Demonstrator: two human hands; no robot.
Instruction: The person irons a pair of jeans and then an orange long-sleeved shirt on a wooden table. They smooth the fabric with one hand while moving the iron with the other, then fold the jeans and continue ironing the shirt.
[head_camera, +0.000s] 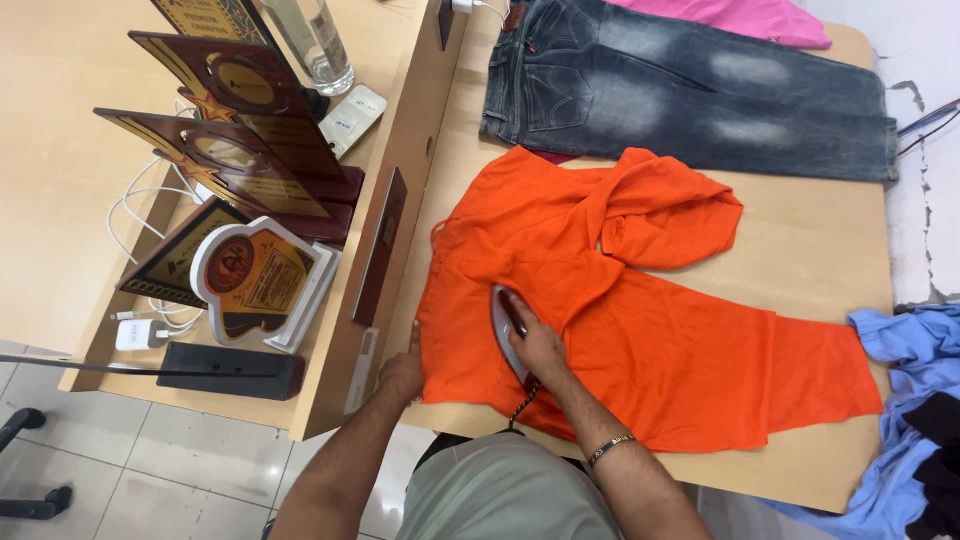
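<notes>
Orange garment lies creased; right hand clamps iron, left hand flat.

I see a small white rectangular packet with a label beside the glass bottle. Wooden award plaques with gold plates stand left of it.

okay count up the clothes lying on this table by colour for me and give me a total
Orange: 1, the orange garment, under the iron in the right hand; the left hand holds its edge.
Dark grey: 1, the jeans.
Pink: 1, the pink garment.
Light blue: 1, the blue garment.
Black: 1, the black cloth, only partly in view.
Total: 5
</notes>
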